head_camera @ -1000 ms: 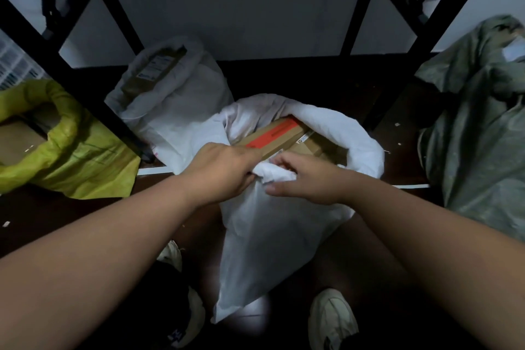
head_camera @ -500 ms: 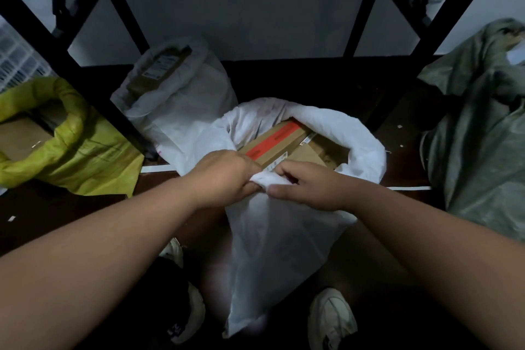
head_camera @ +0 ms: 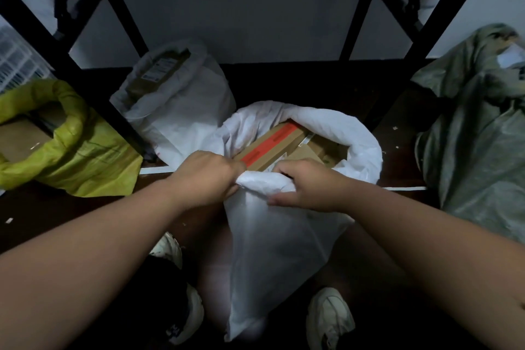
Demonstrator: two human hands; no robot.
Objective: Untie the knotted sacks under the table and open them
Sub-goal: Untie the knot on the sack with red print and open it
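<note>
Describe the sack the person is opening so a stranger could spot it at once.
Under the black-legged table, four sacks sit on the dark floor. It is the nearer white sack, gripped at its rim by both hands; unlike the other white sack, it shows a red-striped box.

Both hands, left hand point(head_camera: 208, 176) and right hand point(head_camera: 309, 187), roll the white sack point(head_camera: 284, 250) rim lower toward 6 o'clock, baring more of the red-striped box point(head_camera: 270, 145).

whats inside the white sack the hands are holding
Inside the white sack, cardboard boxes show, one with a red stripe. Anything lower down is covered by the sack's cloth and both hands.
</note>
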